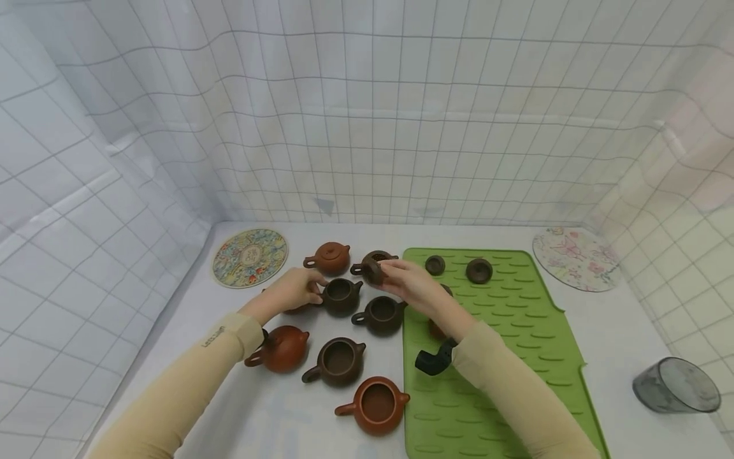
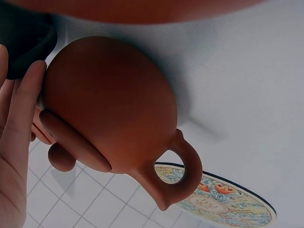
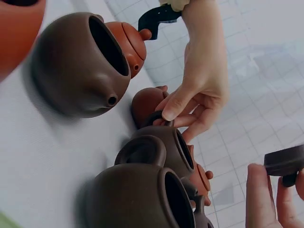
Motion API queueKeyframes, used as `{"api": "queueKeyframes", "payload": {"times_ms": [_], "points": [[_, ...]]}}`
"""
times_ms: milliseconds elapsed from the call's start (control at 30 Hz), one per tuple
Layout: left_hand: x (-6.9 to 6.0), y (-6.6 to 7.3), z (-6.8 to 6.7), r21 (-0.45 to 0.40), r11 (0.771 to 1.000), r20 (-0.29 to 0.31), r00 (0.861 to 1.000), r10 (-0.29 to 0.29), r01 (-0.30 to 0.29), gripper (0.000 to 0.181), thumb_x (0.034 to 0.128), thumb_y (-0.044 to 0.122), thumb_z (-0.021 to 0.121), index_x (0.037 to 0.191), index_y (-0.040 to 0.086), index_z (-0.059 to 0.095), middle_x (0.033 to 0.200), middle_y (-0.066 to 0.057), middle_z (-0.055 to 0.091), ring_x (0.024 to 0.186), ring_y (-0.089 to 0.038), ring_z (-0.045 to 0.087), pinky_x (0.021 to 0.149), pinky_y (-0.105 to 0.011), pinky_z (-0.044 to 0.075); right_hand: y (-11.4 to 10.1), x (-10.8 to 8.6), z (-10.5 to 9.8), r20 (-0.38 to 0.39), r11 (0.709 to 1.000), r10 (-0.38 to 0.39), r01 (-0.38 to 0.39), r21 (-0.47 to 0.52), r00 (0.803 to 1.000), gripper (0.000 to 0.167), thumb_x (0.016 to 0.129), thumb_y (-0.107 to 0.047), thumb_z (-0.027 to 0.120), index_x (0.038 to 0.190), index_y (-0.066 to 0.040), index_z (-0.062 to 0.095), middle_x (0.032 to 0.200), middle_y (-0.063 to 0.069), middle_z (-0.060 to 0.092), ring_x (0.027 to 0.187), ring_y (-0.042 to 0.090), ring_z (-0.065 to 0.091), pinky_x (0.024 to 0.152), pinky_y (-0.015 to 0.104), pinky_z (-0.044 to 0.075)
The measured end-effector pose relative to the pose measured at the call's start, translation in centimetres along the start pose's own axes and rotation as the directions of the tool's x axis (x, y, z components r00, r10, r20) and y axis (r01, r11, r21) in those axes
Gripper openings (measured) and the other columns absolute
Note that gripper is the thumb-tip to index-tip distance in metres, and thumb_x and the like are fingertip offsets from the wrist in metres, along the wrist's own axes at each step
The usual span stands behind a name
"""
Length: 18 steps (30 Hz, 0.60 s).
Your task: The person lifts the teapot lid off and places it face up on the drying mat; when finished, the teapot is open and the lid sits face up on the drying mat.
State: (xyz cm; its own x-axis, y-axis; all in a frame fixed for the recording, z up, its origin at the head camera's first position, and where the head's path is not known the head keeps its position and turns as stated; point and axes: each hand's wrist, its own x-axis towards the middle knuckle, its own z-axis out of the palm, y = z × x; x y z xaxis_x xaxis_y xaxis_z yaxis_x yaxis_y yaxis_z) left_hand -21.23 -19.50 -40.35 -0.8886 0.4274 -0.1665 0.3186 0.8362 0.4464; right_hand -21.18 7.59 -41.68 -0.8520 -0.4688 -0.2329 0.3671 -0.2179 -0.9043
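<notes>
standing on the white surface [image 1: 287,421], left of the green mat [image 1: 533,357], are several small clay teapots [image 1: 339,362], lidded and lidless. the person's left grip [image 1: 292,292] pinches, thumb against fingers, the handle [image 3: 154,116] of a dark open teapot [image 1: 341,298]; the right grip [image 1: 415,287] pinches a dark lid [image 1: 373,271] up in front of the rear dark teapot [image 1: 384,255]. the dark open teapot sits upright amid its neighbours and looks rigid, fairly light and easily chipped. its matte body should not be very slippery, but it is round, so the handle seems the surer hold. its long axis runs sideways, handle to the left, spout [image 1: 358,286] to the right and slightly toward the back. the dark lid, lighter and probably just as brittle, is best taken by its rim or knob [image 3: 289,181]. it is tipped well off flat, knob turned in among the fingers of the right grip.
</notes>
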Motion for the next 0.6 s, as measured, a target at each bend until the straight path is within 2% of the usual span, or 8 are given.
{"api": "queueKeyframes", "payload": {"times_ms": [167,267,400,500,600], "points": [[0.1,-0.1,0.2,0.002,1.000,0.004,1.000,-0.008,0.008,0.031,0.0820,0.006,0.078,0.111,-0.002,0.070,0.085,-0.008,0.073,0.078,-0.017,0.067,0.075,-0.035,0.056,0.3,-1.5,-1.4,0.023,0.995,0.004,-0.006,0.100,1.000,0.045,0.106,-0.005,0.039,0.149,0.005,0.034,0.145,0.027,0.044,0.107,0.017,0.068,0.100,0.029,0.051],[0.1,-0.1,0.3,0.000,1.000,0.013,1.000,-0.019,0.019,0.031,0.0823,0.007,0.078,0.112,-0.001,0.071,0.084,-0.008,0.073,0.078,-0.017,0.067,0.075,-0.034,0.056,0.3,-2.6,-2.6,0.031,0.993,-0.013,0.009,0.117,0.999,0.046,0.107,-0.007,0.037,0.150,0.006,0.030,0.131,0.018,0.058,0.102,0.015,0.070,0.097,0.027,0.052],[0.2,-0.1,0.4,0.004,1.000,0.019,1.000,-0.018,0.018,0.032,0.0830,0.008,0.078,0.113,-0.001,0.070,0.085,-0.008,0.073,0.078,-0.016,0.067,0.074,-0.034,0.056,-0.1,-4.4,-4.8,0.026,0.980,-0.034,0.028,0.195,0.999,0.036,0.108,-0.019,0.040,0.136,0.002,0.048,0.109,0.006,0.071,0.099,0.014,0.071,0.094,0.026,0.054],[0.2,-0.1,0.4,0.012,1.000,0.019,1.000,-0.023,0.022,0.032,0.0835,0.008,0.077,0.114,0.000,0.070,0.086,-0.008,0.073,0.078,-0.016,0.067,0.074,-0.034,0.056,-0.7,-5.7,-6.9,0.012,0.967,-0.047,0.042,0.250,0.999,0.027,0.107,-0.025,0.042,0.120,-0.008,0.059,0.108,0.005,0.072,0.101,0.015,0.071,0.093,0.025,0.054],[0.2,0.0,0.3,0.014,0.999,0.022,0.999,-0.037,0.037,0.033,0.0838,0.008,0.077,0.115,0.000,0.070,0.086,-0.008,0.073,0.078,-0.016,0.067,0.074,-0.034,0.055,-1.0,-7.0,-9.4,-0.014,0.964,-0.075,0.076,0.254,0.997,0.023,0.106,-0.021,0.044,0.114,-0.012,0.064,0.111,0.004,0.071,0.102,0.015,0.070,0.093,0.023,0.054]]}}
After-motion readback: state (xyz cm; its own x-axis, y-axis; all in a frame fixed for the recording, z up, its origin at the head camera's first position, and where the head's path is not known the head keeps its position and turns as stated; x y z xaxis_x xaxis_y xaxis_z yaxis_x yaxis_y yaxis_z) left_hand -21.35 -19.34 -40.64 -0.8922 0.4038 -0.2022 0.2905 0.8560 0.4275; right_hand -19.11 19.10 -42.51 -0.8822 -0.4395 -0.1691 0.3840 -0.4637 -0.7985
